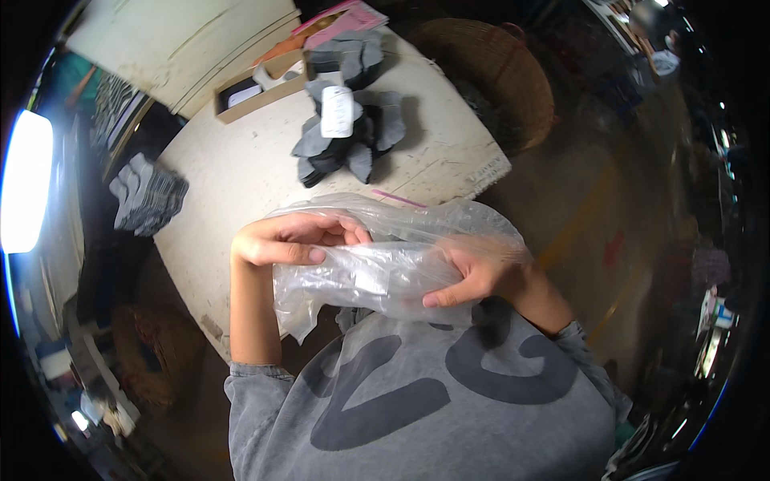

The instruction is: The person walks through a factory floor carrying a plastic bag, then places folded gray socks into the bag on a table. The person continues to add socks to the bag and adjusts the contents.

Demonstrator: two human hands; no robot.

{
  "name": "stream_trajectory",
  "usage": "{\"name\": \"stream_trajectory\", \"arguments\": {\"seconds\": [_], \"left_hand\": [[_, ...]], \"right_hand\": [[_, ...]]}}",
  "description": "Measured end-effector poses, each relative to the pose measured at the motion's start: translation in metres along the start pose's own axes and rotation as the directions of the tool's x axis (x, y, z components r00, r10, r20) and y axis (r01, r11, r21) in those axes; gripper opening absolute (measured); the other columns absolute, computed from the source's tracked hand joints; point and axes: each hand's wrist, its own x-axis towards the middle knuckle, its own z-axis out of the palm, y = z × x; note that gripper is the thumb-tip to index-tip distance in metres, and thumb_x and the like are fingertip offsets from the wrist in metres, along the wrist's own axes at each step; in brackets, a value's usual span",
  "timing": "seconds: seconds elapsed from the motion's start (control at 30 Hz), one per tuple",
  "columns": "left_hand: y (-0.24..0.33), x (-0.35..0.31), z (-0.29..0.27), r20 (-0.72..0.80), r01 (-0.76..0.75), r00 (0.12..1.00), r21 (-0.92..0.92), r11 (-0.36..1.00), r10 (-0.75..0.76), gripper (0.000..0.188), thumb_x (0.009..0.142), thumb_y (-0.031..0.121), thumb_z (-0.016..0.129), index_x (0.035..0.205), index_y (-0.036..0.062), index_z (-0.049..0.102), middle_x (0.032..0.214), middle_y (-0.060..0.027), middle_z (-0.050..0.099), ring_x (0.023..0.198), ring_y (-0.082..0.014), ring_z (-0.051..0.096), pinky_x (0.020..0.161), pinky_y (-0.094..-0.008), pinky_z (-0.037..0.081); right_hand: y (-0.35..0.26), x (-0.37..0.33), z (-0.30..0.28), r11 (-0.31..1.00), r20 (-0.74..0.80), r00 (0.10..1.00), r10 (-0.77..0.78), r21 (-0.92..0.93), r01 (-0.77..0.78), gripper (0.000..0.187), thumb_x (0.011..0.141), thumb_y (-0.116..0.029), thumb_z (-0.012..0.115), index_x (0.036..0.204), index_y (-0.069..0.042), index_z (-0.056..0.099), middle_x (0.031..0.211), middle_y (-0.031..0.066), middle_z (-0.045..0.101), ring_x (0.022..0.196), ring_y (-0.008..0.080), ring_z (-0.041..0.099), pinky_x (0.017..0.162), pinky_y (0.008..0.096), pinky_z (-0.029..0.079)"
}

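Observation:
A crumpled clear plastic bag point(393, 268) spans the space between my two hands, close in front of my chest at the table's near edge. My left hand point(297, 239) grips its left part, thumb along the front and fingers curled over the upper edge. On the other side my right hand point(485, 268) holds the bag with the thumb in front; its fingers are partly covered by the film. A whitish patch shows in the bag's middle, too unclear to name. Beyond it, bundles of grey and black cut pieces point(361, 148) lie on the table with a white paper slip point(337, 112) on top.
The pale worktable point(216, 176) carries an open cardboard box point(261, 84), pink papers point(349, 20) and a thin pink strip point(399, 198). A stack of grey pieces point(148, 196) sits off the table's left edge. A large wicker basket point(513, 80) stands at the far right.

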Motion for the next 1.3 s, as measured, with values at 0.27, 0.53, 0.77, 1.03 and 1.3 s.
{"name": "stream_trajectory", "arguments": {"seconds": [0.27,0.53,0.77,1.03,1.3], "left_hand": [[-0.009,0.183,-0.009,-0.068,-0.045,0.997,-0.194,0.98,0.032,0.113,0.085,0.065,0.062,0.164,0.0029,0.01,0.16,-0.034,0.026,0.143,-0.0479,0.04,0.118,-0.054,0.03],[-0.028,0.324,-0.07,-0.165,-0.053,0.985,0.011,0.999,0.054,0.062,0.106,0.04,0.046,0.138,-0.0118,0.055,0.136,-0.0229,0.061,0.129,-0.0278,0.058,0.112,-0.0363,0.04],[-0.062,0.358,-0.112,-0.518,-0.271,0.833,-0.079,0.959,0.193,0.067,0.095,0.042,0.056,0.14,-0.0065,0.053,0.137,-0.0182,0.061,0.127,-0.0286,0.057,0.112,-0.0382,0.038],[-0.053,0.443,-0.138,-0.543,-0.581,0.752,-0.278,0.765,0.374,0.096,0.08,0.042,0.072,0.159,0.0101,0.028,0.158,-0.0187,0.04,0.141,-0.0397,0.044,0.119,-0.061,0.028],[-0.024,0.508,-0.155,-0.748,-0.523,0.626,-0.194,0.83,0.22,0.086,0.084,0.024,0.073,0.158,0.0166,0.03,0.15,-0.0123,0.049,0.117,-0.0253,0.061,0.094,-0.0519,0.053]], "right_hand": [[0.046,-0.084,-0.083,0.673,0.17,0.665,-0.728,0.366,0.643,0.025,0.091,-0.008,0.071,0.11,0.009,0.069,0.107,0.015,0.075,0.089,0.0251,0.072,0.074,0.0348,0.054],[0.141,-0.24,-0.211,0.542,-0.723,0.64,-0.258,0.44,0.716,0.036,0.081,-0.009,0.081,0.107,0.011,0.068,0.096,0.0196,0.073,0.079,0.0292,0.073,0.074,0.0386,0.059],[0.21,-0.216,-0.364,0.775,-0.943,0.067,-0.325,-0.224,0.592,0.032,0.083,-0.014,0.073,0.112,-0.001,0.069,0.105,0.0121,0.074,0.091,0.0267,0.073,0.078,0.0393,0.062],[0.173,-0.199,-0.431,0.095,-0.717,0.511,-0.474,0.535,0.839,0.038,0.095,-0.025,0.058,0.127,-0.003,0.062,0.117,0.0154,0.069,0.099,0.0276,0.07,0.081,0.0402,0.062],[0.193,-0.227,-0.47,0.099,-0.747,0.625,-0.226,0.621,0.778,0.054,0.103,-0.026,0.045,0.147,0.005,0.045,0.12,0.0162,0.066,0.096,0.0234,0.068,0.069,0.0384,0.061]]}}
